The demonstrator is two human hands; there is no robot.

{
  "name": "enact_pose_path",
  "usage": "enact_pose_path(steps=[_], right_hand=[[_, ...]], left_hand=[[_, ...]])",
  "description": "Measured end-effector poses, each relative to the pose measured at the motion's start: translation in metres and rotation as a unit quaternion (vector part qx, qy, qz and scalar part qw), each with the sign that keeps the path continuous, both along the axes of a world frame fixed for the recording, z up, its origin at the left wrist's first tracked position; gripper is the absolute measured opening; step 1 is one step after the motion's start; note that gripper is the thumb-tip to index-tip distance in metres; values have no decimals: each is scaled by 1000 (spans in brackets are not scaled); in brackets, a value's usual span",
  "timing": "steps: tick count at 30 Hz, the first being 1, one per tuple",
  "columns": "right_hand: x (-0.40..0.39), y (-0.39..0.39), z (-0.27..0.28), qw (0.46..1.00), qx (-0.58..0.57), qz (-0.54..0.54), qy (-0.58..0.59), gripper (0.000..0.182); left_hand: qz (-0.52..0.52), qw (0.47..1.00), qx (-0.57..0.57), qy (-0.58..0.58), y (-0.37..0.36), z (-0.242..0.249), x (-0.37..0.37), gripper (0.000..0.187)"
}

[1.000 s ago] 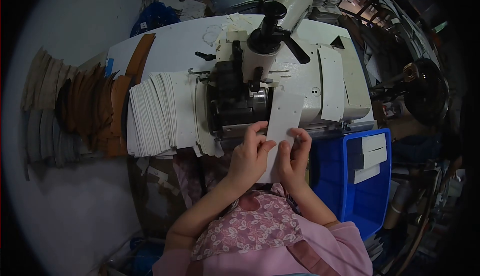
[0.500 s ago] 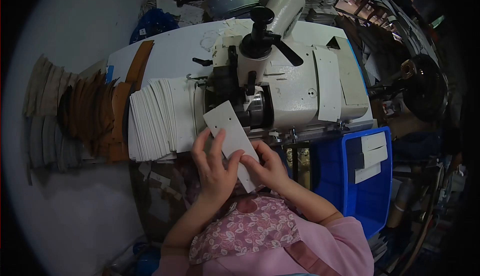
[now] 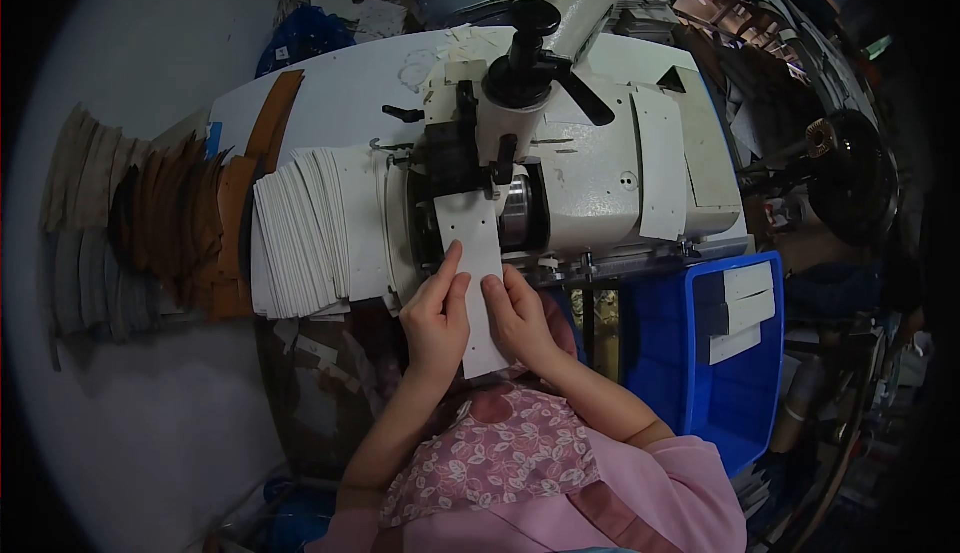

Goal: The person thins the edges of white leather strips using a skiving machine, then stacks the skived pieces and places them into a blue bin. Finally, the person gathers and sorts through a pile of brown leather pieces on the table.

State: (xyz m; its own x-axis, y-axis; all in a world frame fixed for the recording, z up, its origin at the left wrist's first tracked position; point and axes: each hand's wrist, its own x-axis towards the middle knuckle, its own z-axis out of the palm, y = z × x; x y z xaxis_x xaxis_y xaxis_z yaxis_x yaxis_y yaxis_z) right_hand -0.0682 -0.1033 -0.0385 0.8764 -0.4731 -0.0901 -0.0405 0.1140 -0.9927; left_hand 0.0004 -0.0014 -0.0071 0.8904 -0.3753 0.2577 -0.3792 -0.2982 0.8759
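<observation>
A white strip [image 3: 478, 298] with small dark holes, perhaps leather or board, lies lengthwise in front of me. Its far end meets the working head of a white machine [image 3: 590, 168], beneath the black knob [image 3: 536, 17]. My left hand [image 3: 438, 318] grips the strip's left side, index finger stretched along the top. On the right edge, my right hand [image 3: 520, 323] holds it with the thumb above and the other fingers partly hidden. Left of the machine stands a fanned stack of white strips [image 3: 300, 233].
Brown pieces [image 3: 180, 218] and grey pieces [image 3: 90, 273] are stacked further left. A blue bin [image 3: 690, 353] stands at the right with several white pieces on its far side. A black lever [image 3: 582, 103] juts from the machine, and a dark round lamp-like object [image 3: 850, 178] is at far right.
The strip has turned from a slant to nearly straight, and its far end has moved up to the machine head. Both hands have shifted with it, the left fingers now lying along the strip.
</observation>
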Motion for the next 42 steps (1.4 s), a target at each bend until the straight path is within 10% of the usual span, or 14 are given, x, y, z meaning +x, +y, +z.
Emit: enact_pose_path(steps=[16,21,27,30,31,33,35,37,40,42], right_hand=[[-20,-34,17,990,-50,-127,-21,19],[-36,-72,36,976,-134,-169,-36,19],[-25,-184,61,960,-196,-196,-34,26],[-12,-221,80,886,-381,-232,129,39],[-7,-220,89,762,-572,-296,69,37],[0,-196,108,684,-650,-330,-31,27],[-6,-152,103,888,-408,-204,-55,20],[-5,-95,80,977,-189,-43,-94,17],[-3,-32,45,994,11,100,-47,34],[5,-3,23,991,-74,24,-110,27]], left_hand=[[-60,997,-30,-29,-11,16,13,30],[147,926,263,-227,45,17,88,35],[131,911,369,-126,52,11,119,59],[148,950,273,-24,56,21,123,42],[164,963,212,-25,58,26,117,37],[146,986,23,74,65,26,102,28],[69,985,-147,57,55,22,68,37],[-39,971,-185,147,44,39,27,58],[-104,959,-183,190,28,24,-6,65],[-96,977,-93,165,30,13,-10,51]])
